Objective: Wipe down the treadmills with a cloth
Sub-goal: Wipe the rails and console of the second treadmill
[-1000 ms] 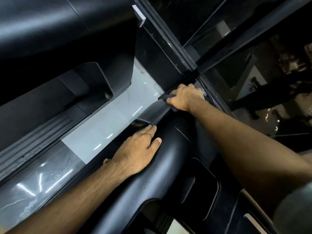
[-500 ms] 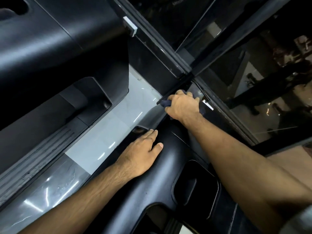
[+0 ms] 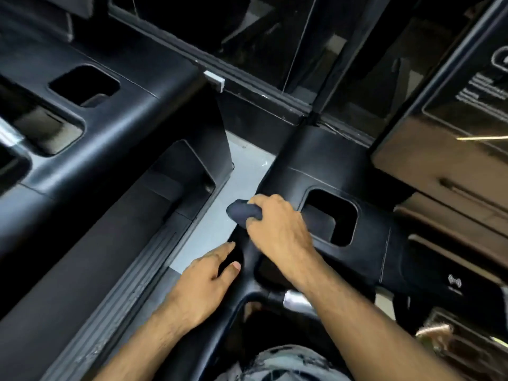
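Note:
My right hand grips a dark blue-grey cloth bunched under its fingers, on the left edge of the black treadmill console, beside its square cup-holder recess. Only the cloth's front end shows past my fingers. My left hand rests on the black side arm of the same treadmill, fingers fairly straight, thumb out, holding nothing. It lies just below and left of my right hand.
A second black treadmill with its own recesses fills the left. A strip of pale grey floor runs between the two machines. Dark glass and a window frame lie ahead. A glossy screen sits at right.
My right hand has drawn the cloth back along the console edge toward me, closer to my left hand. The view has swung right, showing the cup-holder recess and screen.

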